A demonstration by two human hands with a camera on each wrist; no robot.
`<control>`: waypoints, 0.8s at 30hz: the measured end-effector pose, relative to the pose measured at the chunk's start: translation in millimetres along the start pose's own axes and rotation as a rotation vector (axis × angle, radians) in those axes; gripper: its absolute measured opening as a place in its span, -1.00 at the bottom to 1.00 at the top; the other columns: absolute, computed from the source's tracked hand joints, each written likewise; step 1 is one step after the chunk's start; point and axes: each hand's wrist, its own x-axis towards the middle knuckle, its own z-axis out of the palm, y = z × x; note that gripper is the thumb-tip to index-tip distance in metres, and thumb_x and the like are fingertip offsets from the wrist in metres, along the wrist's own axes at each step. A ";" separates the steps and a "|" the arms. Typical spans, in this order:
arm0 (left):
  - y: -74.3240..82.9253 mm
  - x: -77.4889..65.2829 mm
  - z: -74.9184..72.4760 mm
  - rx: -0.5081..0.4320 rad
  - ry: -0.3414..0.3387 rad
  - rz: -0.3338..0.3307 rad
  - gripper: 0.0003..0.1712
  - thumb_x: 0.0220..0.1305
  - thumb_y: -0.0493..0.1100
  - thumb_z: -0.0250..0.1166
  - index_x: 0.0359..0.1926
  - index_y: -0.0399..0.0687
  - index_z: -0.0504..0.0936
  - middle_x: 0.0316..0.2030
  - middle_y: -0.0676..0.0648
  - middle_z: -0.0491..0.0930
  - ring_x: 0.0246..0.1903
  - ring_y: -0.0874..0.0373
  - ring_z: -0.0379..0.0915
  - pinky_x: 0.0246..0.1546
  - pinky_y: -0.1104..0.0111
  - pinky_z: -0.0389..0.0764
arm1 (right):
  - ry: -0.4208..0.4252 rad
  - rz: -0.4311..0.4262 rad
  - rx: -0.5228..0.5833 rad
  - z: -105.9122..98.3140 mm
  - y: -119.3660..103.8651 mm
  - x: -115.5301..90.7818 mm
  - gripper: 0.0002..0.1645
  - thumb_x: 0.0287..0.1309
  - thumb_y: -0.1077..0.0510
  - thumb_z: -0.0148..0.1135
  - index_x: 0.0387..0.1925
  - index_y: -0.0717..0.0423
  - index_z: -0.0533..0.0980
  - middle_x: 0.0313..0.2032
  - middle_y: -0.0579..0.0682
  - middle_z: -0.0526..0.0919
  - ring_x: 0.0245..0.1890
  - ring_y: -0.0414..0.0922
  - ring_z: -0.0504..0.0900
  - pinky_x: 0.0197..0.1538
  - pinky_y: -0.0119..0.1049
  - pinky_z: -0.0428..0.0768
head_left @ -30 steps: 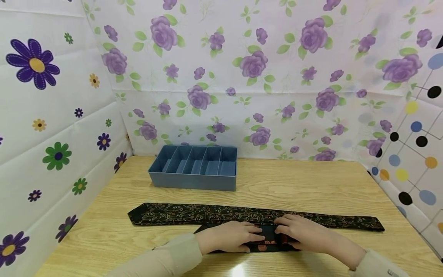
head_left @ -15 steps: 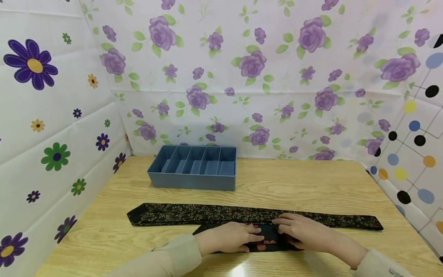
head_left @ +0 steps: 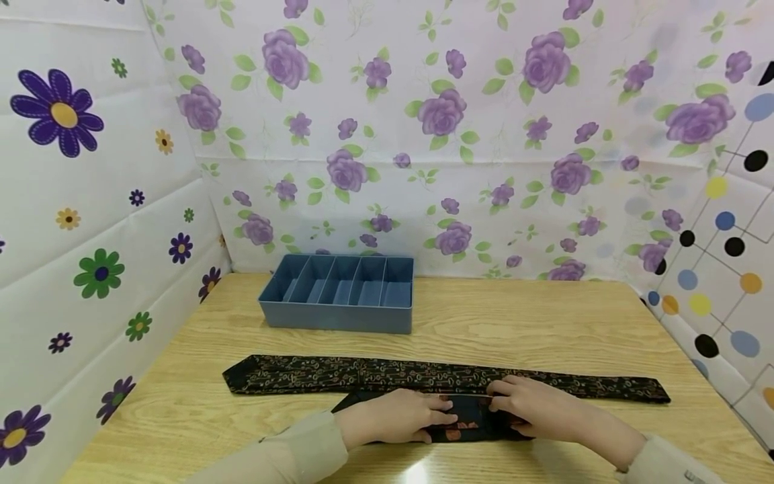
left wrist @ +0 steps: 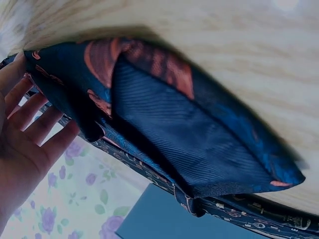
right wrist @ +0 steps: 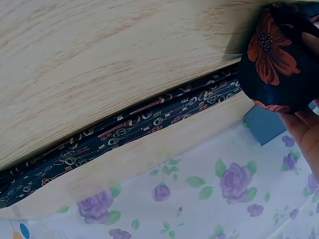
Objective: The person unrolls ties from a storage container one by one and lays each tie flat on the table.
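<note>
Fingers of the right hand (head_left: 535, 407) grip the folded floral necktie (head_left: 464, 417) near the front edge of the wooden table (head_left: 544, 323), the left hand's (head_left: 399, 414) lying extended on it, folding seemingly in hand, the next move likely needing aligned layers.

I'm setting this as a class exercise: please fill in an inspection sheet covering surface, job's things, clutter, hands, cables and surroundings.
Surface: wooden table, glare near the front.
Job's things: floral tie, lining up at its pointed end, partly hidden by the hands; key tie, stretched out just beyond it.
Clutter: nothing seen besides a blue tray with five compartments, behind the ties.
Hands: left hand rests on the floral tie; right hand grips its other end.
Cables: nothing seen.
Surroundings: patterned sheets behind and at both sides.
</note>
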 end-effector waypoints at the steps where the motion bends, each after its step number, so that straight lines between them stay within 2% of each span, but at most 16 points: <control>1: 0.1 -0.6 0.0 -0.001 0.002 0.002 -0.40 0.31 0.08 0.13 0.36 0.22 0.29 0.34 0.08 0.29 0.28 0.29 0.28 0.07 0.56 0.48 | -0.004 0.004 0.007 -0.3 -0.3 0.0 -0.64 -0.10 0.13 0.47 -0.18 -0.11 0.58 -0.03 -0.03 0.59 -0.13 -0.12 0.57 -0.14 -0.31 0.60; 8: 1.3 -4.2 -2.5 -0.023 0.000 0.000 -0.40 0.31 0.06 0.13 0.36 0.19 0.29 0.34 0.06 0.29 0.30 0.26 0.25 0.13 0.54 0.44 | 0.006 0.010 0.045 0.3 0.1 -1.3 -0.68 -0.11 0.18 0.46 -0.26 -0.06 0.56 -0.02 0.00 0.64 -0.07 -0.08 0.59 -0.08 -0.28 0.62; 14: -0.7 -8.0 1.2 -0.069 -0.003 -0.002 -0.40 0.31 0.04 0.13 0.36 0.18 0.30 0.35 0.05 0.28 0.33 0.21 0.22 0.17 0.50 0.43 | -0.033 0.042 0.048 -0.5 -0.6 -3.0 -0.64 -0.13 0.14 0.49 -0.33 -0.06 0.44 -0.05 -0.01 0.64 -0.09 -0.09 0.59 -0.11 -0.30 0.61; 17: -1.6 -8.5 1.9 -0.080 -0.012 -0.009 -0.40 0.32 0.05 0.11 0.37 0.19 0.28 0.36 0.06 0.25 0.34 0.22 0.20 0.19 0.49 0.41 | -0.034 0.049 0.052 -0.3 -0.6 -4.4 -0.63 -0.13 0.14 0.48 -0.32 -0.05 0.43 -0.04 0.01 0.63 -0.12 -0.10 0.60 -0.13 -0.31 0.61; 24: -3.6 -11.8 1.9 -0.094 -0.009 -0.016 -0.40 0.31 0.04 0.13 0.36 0.20 0.29 0.35 0.07 0.26 0.33 0.24 0.21 0.15 0.50 0.44 | 0.029 0.009 0.036 2.7 2.6 -7.0 -0.57 -0.16 0.12 0.50 -0.20 -0.05 0.50 -0.18 -0.12 0.56 -0.29 -0.23 0.54 -0.27 -0.38 0.57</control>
